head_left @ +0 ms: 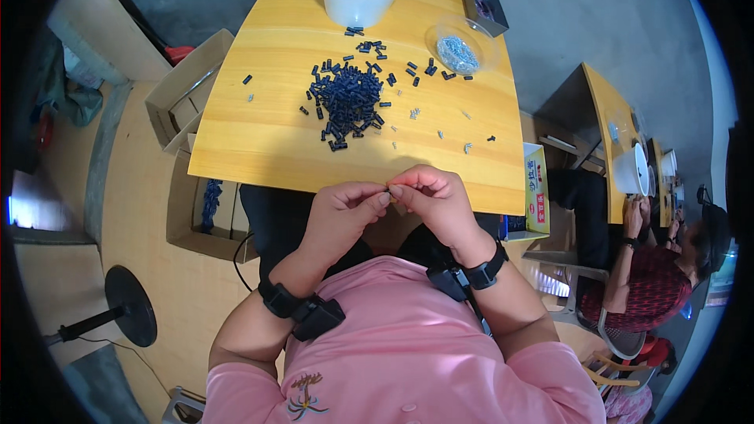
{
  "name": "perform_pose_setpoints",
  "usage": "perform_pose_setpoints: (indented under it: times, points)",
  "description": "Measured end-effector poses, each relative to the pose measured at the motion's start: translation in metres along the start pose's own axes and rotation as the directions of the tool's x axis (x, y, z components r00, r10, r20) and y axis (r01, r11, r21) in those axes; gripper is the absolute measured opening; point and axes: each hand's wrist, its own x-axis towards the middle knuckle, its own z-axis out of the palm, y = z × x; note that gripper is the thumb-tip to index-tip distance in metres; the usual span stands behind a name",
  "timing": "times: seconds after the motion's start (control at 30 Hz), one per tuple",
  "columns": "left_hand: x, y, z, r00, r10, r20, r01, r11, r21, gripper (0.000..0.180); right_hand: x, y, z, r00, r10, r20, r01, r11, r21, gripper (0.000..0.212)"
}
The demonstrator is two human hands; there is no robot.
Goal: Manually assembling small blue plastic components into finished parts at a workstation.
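Observation:
At the near edge of the wooden table point(267, 141), my left hand point(345, 213) and my right hand point(432, 196) meet, thumbs and forefingers pinched together. Whatever is between their fingertips is tiny and mostly covered; I cannot make out its kind. Just beyond them lies a heap of short black plastic pieces point(349, 100), with loose ones scattered around it. Several small silvery metal bits point(415, 114) are spread to the right of the heap. A clear round dish point(488, 51) farther back holds many small silvery metal parts point(457, 55).
A white bucket point(353, 6) full of black pieces stands at the far edge, with a dark tray point(479, 1) at the far right corner. Cardboard boxes point(177, 212) sit on the floor at left, near a round black stand point(132, 306). Another person point(648, 286) works at right.

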Motion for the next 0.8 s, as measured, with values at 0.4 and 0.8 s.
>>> perform_pose_setpoints:
  times: [0.4,0.8]
  points:
    - [0.002,-0.004,-0.007,0.992,-0.058,-0.111,0.046,0.994,-0.103,0.018,0.002,-0.008,0.026,0.729,-0.609,0.313,0.565,0.277,-0.777,0.033]
    - [-0.002,0.008,-0.019,0.981,-0.164,-0.105,0.134,0.960,-0.246,0.019,0.023,-0.006,0.030,0.709,-0.583,0.397,0.625,0.259,-0.736,0.027]
